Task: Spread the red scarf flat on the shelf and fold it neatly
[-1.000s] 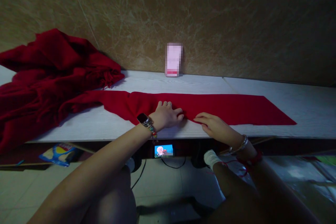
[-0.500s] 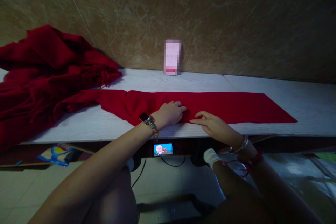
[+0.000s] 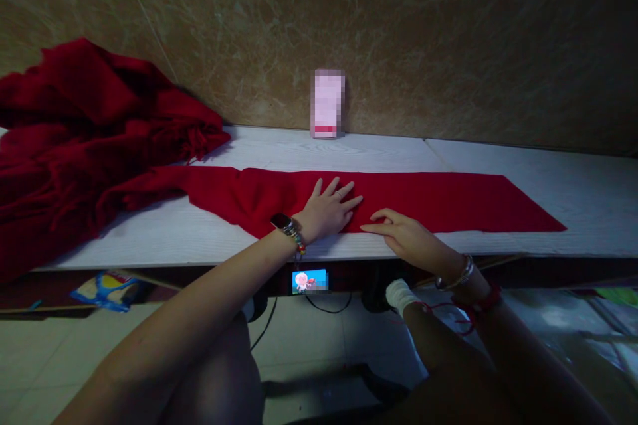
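Note:
A red fringed scarf lies along the white wood-grain tabletop, its right part flat and folded into a long band with a slanted end. My left hand rests palm down on the band, fingers spread wide, with a watch and bead bracelet at the wrist. Just to its right, my right hand touches the band's near edge. Its thumb and forefinger point left and are apart, while the other fingers are partly hidden. Toward the left, the band narrows, wrinkles and runs into a loose heap of red fabric with fringes.
Against the brown marbled wall leans a pink blurred phone-shaped object. Below the table edge, a small lit screen shows a cartoon. A blue and white packet lies on a lower shelf at the left. Cables hang near my legs.
My left hand has gone from bent, gathered fingers to spread, flat ones on the scarf. My right hand has stayed almost still. The view has shifted slightly.

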Motion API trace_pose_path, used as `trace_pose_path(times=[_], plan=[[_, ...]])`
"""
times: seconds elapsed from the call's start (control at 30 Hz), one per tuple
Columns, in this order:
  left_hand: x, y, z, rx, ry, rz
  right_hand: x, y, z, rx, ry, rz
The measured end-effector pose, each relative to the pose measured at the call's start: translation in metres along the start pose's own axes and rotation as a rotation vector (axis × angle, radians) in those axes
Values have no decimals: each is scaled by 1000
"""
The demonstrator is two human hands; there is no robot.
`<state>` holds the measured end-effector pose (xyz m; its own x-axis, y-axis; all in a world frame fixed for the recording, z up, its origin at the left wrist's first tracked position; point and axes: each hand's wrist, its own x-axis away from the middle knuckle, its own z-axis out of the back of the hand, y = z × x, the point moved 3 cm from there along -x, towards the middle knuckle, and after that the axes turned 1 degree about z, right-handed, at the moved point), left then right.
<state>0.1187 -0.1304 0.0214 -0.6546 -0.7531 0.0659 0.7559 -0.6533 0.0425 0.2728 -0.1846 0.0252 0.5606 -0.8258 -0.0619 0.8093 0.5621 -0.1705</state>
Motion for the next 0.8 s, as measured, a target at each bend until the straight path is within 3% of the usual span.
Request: trace_pose_path(times=[0.07,0.13,0.4,0.5,0.7,0.8], plan=[[-5,-3,-5,46,-59,-68,0,1,0,1,1,6],[-10,-11,-8,72,-89,-48,0,1,1,-5,-5,9],[-7,-34,0,10,54,346,1,0,0,-23,24,10],[-2,-29,1,-30,136,295,0,2,0,-45,44,5],[6,-24,-9,21,53,235,-10,3,13,-136,20,-38],[7,-26,-12,24,63,212,-19,2,18,-135,86,-124]])
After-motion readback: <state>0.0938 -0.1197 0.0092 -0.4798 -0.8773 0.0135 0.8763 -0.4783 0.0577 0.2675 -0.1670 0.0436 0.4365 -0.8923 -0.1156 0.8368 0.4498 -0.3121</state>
